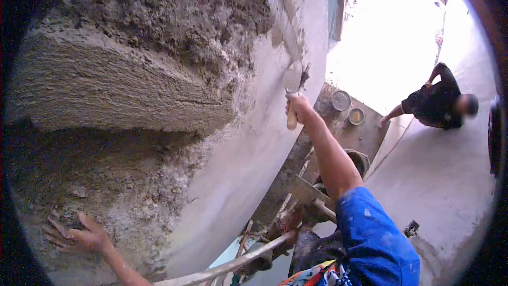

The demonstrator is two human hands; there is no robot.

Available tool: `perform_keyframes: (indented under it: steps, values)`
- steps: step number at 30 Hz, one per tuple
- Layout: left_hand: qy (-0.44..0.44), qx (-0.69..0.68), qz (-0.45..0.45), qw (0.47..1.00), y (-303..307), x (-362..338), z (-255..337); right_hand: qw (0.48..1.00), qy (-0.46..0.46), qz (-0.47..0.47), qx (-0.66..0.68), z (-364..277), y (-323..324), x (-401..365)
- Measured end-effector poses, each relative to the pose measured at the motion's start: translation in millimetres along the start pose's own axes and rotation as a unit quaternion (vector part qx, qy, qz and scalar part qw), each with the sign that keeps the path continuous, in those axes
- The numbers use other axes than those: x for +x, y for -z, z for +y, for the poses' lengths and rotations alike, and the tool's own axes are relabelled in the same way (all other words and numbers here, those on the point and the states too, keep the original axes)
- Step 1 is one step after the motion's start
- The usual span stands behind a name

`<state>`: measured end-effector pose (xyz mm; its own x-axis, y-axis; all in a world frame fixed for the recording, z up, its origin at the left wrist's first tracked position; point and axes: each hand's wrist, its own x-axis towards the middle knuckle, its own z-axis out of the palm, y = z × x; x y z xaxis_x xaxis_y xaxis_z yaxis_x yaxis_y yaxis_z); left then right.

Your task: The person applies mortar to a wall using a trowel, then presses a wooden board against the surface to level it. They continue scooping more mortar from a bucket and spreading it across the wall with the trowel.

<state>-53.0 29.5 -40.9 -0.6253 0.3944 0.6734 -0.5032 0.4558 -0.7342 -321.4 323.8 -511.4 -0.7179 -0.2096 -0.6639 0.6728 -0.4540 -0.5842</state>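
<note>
My right hand (pixel 300 108) is wrapped round the wooden handle of a trowel (pixel 292 79). The blade lies against the smooth grey plaster of the wall (pixel 233 175), close to its edge, with some dark mortar beside it. At the lower left my left hand (pixel 79 237) rests with spread fingers on the rough, uneven part of the wall, holding nothing. Between the hands a thick plastered ledge (pixel 121 82) juts out, with coarse mortar (pixel 174 10) above it.
Wooden poles (pixel 233 262) and boards (pixel 309 190) stand below me. Two buckets (pixel 341 100) (pixel 356 116) and a larger tub (pixel 357 162) are on the floor. A person in dark clothes (pixel 434 100) is at the right, beside a pale wall (pixel 439 196). Bright light fills an opening (pixel 389 32).
</note>
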Motion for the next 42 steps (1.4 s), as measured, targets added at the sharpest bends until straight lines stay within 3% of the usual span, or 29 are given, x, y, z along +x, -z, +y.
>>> perform_keyframes:
  steps: [3, 5, 6, 8, 10, 11, 13, 15, 16, 18, 20, 21, 22, 23, 24, 27, 30, 36, 38, 40, 41, 42]
  values:
    - [-0.011, 0.010, -0.001, 1.000, -2.0, -3.9, -4.0, 0.999, -0.028, -0.037, 0.007, -7.3, -14.9, 13.0]
    - [0.000, 0.017, -0.014, 1.000, -0.1, -6.4, -4.6, 0.992, 0.101, -0.013, -0.070, -29.1, -34.0, -10.4]
    - [0.003, 0.016, -0.016, 1.000, 1.5, -4.8, -2.1, 0.992, 0.103, -0.012, -0.074, -44.1, -46.5, -31.3]
    - [0.006, -0.011, -0.018, 1.000, 7.0, 4.2, 3.6, 0.960, 0.207, -0.014, -0.185, -69.7, -75.8, -88.8]
    - [0.020, -0.021, -0.017, 0.999, 10.0, 5.7, 5.1, 0.938, 0.274, -0.091, -0.191, -90.2, -98.1, -139.4]
    - [0.032, -0.028, -0.014, 0.999, 9.9, 6.7, 5.2, 0.920, 0.326, -0.068, -0.208, -97.2, -107.3, -161.7]
    - [0.041, -0.026, -0.004, 0.999, 10.4, 9.4, 2.5, 0.948, 0.272, -0.111, -0.122, -123.5, -113.7, -236.9]
    - [0.051, -0.041, -0.006, 0.998, 12.8, 10.2, 2.3, 0.945, 0.306, -0.090, -0.072, -105.6, -98.5, -255.7]
    - [0.063, -0.054, -0.010, 0.996, 13.5, 10.0, 3.1, 0.942, 0.328, -0.074, -0.020, -89.8, -86.5, -255.7]
    - [0.092, -0.061, -0.041, 0.993, 14.6, 6.3, 4.9, 0.921, 0.366, -0.077, -0.105, -54.0, -26.6, -232.6]
    - [0.110, -0.086, -0.034, 0.990, 19.9, 5.6, 7.7, 0.808, 0.410, -0.076, -0.416, -27.7, 60.0, -221.7]
    - [0.124, -0.097, -0.053, 0.986, 22.8, 0.2, 7.5, 0.746, 0.306, -0.061, -0.588, -22.5, 108.0, -232.3]
    - [0.139, -0.106, -0.064, 0.983, 20.4, -5.5, 7.3, 0.628, 0.206, -0.078, -0.746, -17.3, 156.3, -242.5]
    - [0.142, -0.117, -0.049, 0.982, 17.1, -8.7, 7.1, 0.652, 0.191, 0.020, -0.734, 8.0, 210.7, -257.6]
    - [0.144, -0.129, -0.035, 0.980, 14.8, -11.3, 7.7, 0.635, 0.267, -0.036, -0.724, 42.8, 302.7, -246.1]
    - [0.160, -0.156, -0.037, 0.974, 13.5, -14.7, 9.3, 0.556, 0.075, 0.049, -0.826, 71.6, 427.6, -331.8]
    - [0.159, -0.145, -0.071, 0.974, 16.2, -15.3, 10.4, 0.571, 0.056, 0.010, -0.819, 93.6, 427.4, -376.1]
    - [0.159, -0.146, -0.069, 0.974, 29.1, -4.9, 7.8, 0.540, 0.159, -0.053, -0.825, 69.3, 405.0, -372.4]
    - [0.154, -0.168, -0.109, 0.968, 23.3, -10.6, 7.3, 0.475, 0.238, -0.082, -0.843, 48.6, 393.3, -352.3]
    - [0.147, -0.180, -0.089, 0.969, 29.7, -7.2, 4.7, 0.149, 0.041, -0.258, -0.954, 45.8, 391.1, -255.2]
    - [0.143, -0.194, -0.080, 0.967, 33.0, -5.0, 2.9, 0.398, 0.157, -0.182, -0.885, 34.2, 363.6, -247.3]
    - [0.132, -0.185, -0.070, 0.971, 35.9, -2.8, 1.9, 0.520, 0.205, -0.134, -0.818, 21.7, 333.5, -248.0]
